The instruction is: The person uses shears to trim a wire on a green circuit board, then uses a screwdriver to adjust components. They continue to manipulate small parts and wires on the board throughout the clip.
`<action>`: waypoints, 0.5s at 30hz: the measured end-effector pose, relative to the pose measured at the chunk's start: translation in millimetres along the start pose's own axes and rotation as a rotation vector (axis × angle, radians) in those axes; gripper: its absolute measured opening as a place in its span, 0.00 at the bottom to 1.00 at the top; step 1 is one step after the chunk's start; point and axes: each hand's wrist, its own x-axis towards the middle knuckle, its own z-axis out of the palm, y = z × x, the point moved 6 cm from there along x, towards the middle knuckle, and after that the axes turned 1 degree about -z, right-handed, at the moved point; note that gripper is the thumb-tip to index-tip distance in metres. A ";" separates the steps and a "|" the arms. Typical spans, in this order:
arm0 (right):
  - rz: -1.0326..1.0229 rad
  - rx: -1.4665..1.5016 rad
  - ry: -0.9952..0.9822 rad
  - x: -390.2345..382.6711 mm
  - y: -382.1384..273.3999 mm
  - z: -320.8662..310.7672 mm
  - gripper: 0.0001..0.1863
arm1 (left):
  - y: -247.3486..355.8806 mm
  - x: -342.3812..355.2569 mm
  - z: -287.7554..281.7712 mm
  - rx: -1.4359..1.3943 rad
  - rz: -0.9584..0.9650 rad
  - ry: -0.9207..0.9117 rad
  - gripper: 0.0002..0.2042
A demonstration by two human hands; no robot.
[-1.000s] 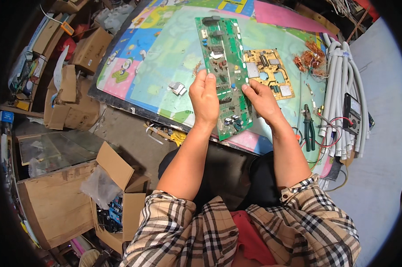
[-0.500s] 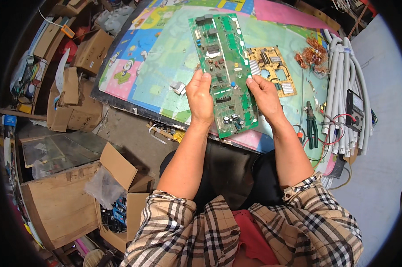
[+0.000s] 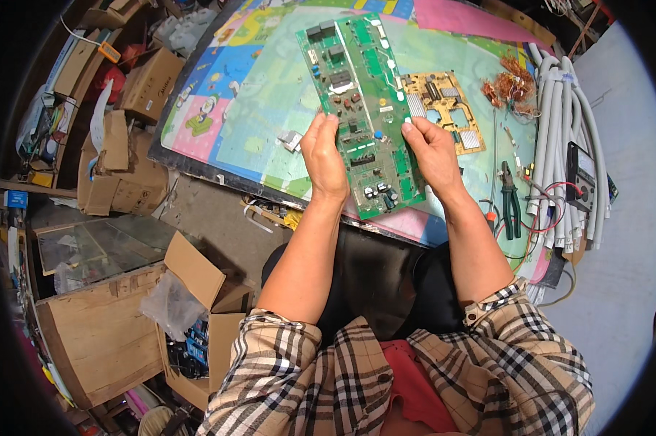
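Note:
Between my two hands a long green circuit board (image 3: 383, 109) is held over the table's near edge, its component side facing up and its far end leaning left. My left hand (image 3: 324, 160) grips the left edge, with the thumb along the rim and the fingers mostly out of sight beneath. Closed on the right edge is my right hand (image 3: 433, 154), its thumb on top near a white part. Behind that hand a yellow-tan circuit board (image 3: 467, 115) with cut-out openings lies on the table. A small whitish piece (image 3: 290, 140) rests left of my left hand.
Dark-green-handled pliers (image 3: 510, 203), a multimeter (image 3: 580, 178) with red leads and a bundle of grey tubes (image 3: 550, 145) lie at the right. Tangled copper wire (image 3: 513, 87) sits farther back. Cardboard boxes (image 3: 132, 178) and an open carton (image 3: 219, 341) stand left of the patterned table mat (image 3: 248, 109).
The green board has turned slightly anticlockwise, its far end shifting left and its near end a little right. Both hands keep their hold.

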 end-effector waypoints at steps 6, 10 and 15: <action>0.034 0.079 0.005 -2.0 -0.1 4.4 0.13 | -11.1 3.7 -8.8 -0.009 -0.053 0.037 0.11; 0.158 0.089 -0.122 0.8 16.2 1.9 0.12 | -25.7 10.2 -20.2 -0.055 -0.112 0.039 0.13; 0.273 0.382 -0.086 -2.8 9.6 6.2 0.15 | -26.5 8.4 -20.1 -0.073 -0.173 0.073 0.13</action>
